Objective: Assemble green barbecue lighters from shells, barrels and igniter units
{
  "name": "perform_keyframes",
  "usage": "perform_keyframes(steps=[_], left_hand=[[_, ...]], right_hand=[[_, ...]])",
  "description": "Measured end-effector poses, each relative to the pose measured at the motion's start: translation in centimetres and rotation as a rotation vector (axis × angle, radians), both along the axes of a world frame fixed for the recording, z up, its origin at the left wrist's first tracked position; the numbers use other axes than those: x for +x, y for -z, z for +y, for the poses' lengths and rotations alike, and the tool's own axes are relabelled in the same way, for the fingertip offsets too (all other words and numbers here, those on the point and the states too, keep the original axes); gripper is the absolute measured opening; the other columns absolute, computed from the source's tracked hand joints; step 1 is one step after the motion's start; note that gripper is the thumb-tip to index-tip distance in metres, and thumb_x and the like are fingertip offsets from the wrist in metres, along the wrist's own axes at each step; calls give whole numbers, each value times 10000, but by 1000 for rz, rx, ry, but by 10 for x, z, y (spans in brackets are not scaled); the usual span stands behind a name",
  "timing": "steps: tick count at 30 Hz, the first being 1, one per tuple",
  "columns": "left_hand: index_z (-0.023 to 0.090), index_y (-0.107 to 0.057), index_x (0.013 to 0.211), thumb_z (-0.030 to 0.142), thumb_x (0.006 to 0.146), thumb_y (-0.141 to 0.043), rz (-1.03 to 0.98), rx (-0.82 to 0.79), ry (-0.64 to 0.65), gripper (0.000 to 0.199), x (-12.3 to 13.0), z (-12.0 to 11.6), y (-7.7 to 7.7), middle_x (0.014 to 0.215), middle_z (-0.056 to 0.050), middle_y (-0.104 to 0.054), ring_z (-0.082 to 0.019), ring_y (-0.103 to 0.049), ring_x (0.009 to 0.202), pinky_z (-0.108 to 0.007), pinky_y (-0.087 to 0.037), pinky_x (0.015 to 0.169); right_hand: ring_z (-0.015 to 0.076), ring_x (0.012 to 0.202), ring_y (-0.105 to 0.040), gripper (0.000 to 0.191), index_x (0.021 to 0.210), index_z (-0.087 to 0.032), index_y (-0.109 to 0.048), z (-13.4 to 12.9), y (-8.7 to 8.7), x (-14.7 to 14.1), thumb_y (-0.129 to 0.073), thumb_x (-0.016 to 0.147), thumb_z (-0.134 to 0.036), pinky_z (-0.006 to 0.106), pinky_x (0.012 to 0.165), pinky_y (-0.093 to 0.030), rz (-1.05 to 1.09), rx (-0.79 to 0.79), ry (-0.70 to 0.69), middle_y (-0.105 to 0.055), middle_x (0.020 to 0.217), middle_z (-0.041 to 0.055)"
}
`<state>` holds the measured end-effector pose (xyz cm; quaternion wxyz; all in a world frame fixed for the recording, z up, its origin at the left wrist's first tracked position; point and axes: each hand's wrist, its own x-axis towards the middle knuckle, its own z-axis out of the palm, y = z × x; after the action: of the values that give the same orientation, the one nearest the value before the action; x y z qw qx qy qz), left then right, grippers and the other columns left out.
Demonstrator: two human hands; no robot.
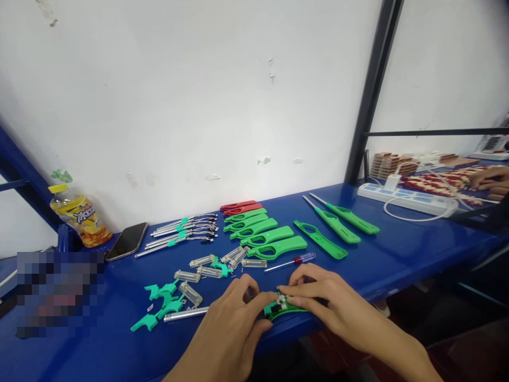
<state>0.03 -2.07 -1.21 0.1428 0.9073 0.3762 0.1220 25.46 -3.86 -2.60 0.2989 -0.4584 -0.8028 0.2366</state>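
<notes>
My left hand (230,313) and my right hand (318,294) meet near the front edge of the blue table (397,254). Together they pinch a green lighter shell (278,309) with small white and black parts inside it. A metal tube (185,314) runs out to the left of my left hand; whether it joins the shell is hidden. Just beyond my fingers lies a small red-handled screwdriver (292,260).
Green handle shells (274,248) and red ones (240,206) lie in a row. Metal tube assemblies (178,232), clear tanks (199,261) and teal triggers (159,305) lie left. Two finished green lighters (345,220), a phone (127,241), a bottle (79,215), a power strip (405,199); another person's hand (491,183) far right.
</notes>
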Motion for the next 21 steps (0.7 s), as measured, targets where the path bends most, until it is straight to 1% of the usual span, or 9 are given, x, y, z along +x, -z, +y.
perform_keyframes(steps=[4,9,14,19,21], left_hand=[[357,-563,1424,84,1009,-490,45,20,12,502,3,0,-2,1231,-67,-550,-241,-658,1002,-418,-566,847],[315,-599,1374,40,974,-478,117,41,19,500,7,-1,-4,1248,-92,-562,-252,-657,970,-406,-558,809],[309,-631,1306,60,990,-459,72,43,27,438,4,1,-2,1238,-85,-578,-257,-654,993,-399,-546,812],[326,-621,1313,67,999,-460,52,31,19,438,4,2,-2,1250,-75,-577,-258,-642,1032,-406,-552,840],[327,-616,1306,67,1001,-461,59,30,13,430,6,1,-3,1257,-71,-577,-255,-637,1049,-406,-556,858]], right_hand=[[181,1058,-641,277,1279,-415,-767,4,1,0,-551,1108,-433,293,906,-462,47,-24,0,-685,1130,-1],[180,1041,-645,274,1241,-402,-785,5,1,2,-550,1107,-442,293,899,-461,62,-29,-6,-694,1120,-1],[183,1066,-643,277,1262,-407,-775,4,2,4,-547,1109,-443,297,925,-460,48,-29,-13,-695,1145,0],[197,1094,-648,297,1320,-419,-746,4,1,4,-545,1105,-462,306,949,-477,39,-38,-6,-701,1166,11],[207,1130,-647,306,1324,-422,-742,3,1,4,-531,1108,-474,317,975,-485,28,-39,-4,-708,1206,9]])
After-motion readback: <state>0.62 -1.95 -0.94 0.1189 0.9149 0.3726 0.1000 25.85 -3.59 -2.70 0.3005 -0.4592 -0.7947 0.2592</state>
